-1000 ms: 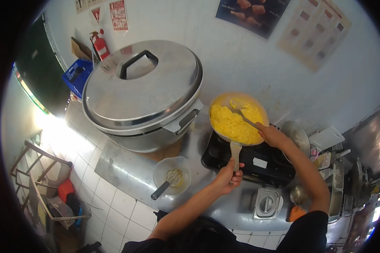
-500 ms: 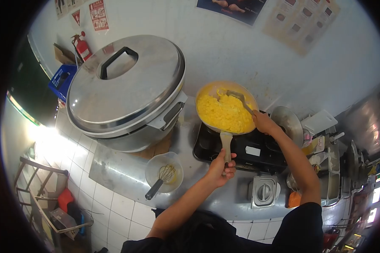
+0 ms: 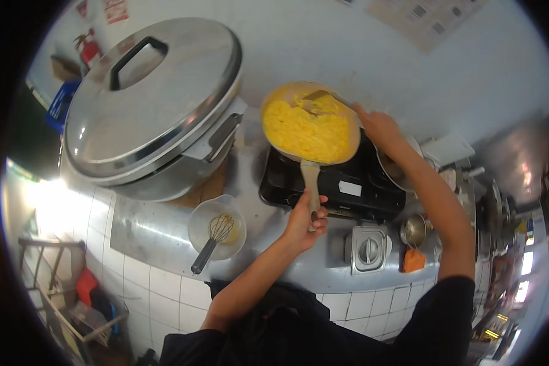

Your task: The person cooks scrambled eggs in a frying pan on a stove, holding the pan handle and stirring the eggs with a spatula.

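My left hand [image 3: 305, 223] is closed round the beige handle of a frying pan [image 3: 310, 177], which sits tilted over a black gas stove [image 3: 329, 190]. Yellow scrambled eggs [image 3: 308, 131] cover most of the pan, with a bare patch at its right side. In my right hand [image 3: 379, 129] is a spatula [image 3: 330, 96], its flat blade in the eggs near the pan's far rim. Left of the stove, a whisk [image 3: 212, 239] leans in a translucent bowl [image 3: 240, 235] with yellow residue.
A big lidded pot [image 3: 158, 97] fills the left of the steel counter [image 3: 149, 235]. Right of my left hand are a lidded steel container [image 3: 368, 250], a small metal pot [image 3: 413, 230] and an orange cloth [image 3: 413, 260]. Another pan [image 3: 396, 168] lies behind my right forearm.
My right hand has moved the spatula toward the pan's far rim, and more of the pan's right side is bare. The whole view has shifted, while my left hand keeps its grip.
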A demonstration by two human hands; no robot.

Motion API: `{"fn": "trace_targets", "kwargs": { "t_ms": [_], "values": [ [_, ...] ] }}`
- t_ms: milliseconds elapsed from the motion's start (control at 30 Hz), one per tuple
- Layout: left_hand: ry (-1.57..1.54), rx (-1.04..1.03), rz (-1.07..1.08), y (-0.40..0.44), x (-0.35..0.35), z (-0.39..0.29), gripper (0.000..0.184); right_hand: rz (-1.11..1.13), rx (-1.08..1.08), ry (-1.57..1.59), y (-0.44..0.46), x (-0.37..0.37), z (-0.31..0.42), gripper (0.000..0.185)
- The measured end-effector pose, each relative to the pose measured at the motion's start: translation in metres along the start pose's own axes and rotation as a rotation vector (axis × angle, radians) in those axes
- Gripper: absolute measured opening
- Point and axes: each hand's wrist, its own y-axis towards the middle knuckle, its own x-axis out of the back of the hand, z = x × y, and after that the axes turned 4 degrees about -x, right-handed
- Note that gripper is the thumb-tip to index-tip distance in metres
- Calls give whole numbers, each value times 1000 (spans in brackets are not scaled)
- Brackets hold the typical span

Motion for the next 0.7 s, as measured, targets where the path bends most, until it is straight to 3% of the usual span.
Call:
{"fn": "trace_targets", "kwargs": {
  "t_ms": [200, 333, 433, 500, 600, 700],
  "values": [
    [-7, -45, 10, -3, -5, -8, 42, 181, -158, -38, -2, -15, -9, 25],
    [-41, -4, -35, -6, -13, -14, 42, 732, -159, -4, -21, 26, 18, 26],
    [-1, 13, -30, -6, -12, -16, 42, 858, -216, 304, -29, 5, 9, 27],
    [-6, 29, -21, -5, -11, -20, 41, 707, -456, 653, -54, 8, 42, 27],
    [13, 26, -26, -7, -15, -23, 42, 392, -461, 737, -71, -14, 85, 26],
    [32, 25, -23, -6, -12, -24, 43, 23, -168, 575, -91, -43, 81, 32]
  ]
}}
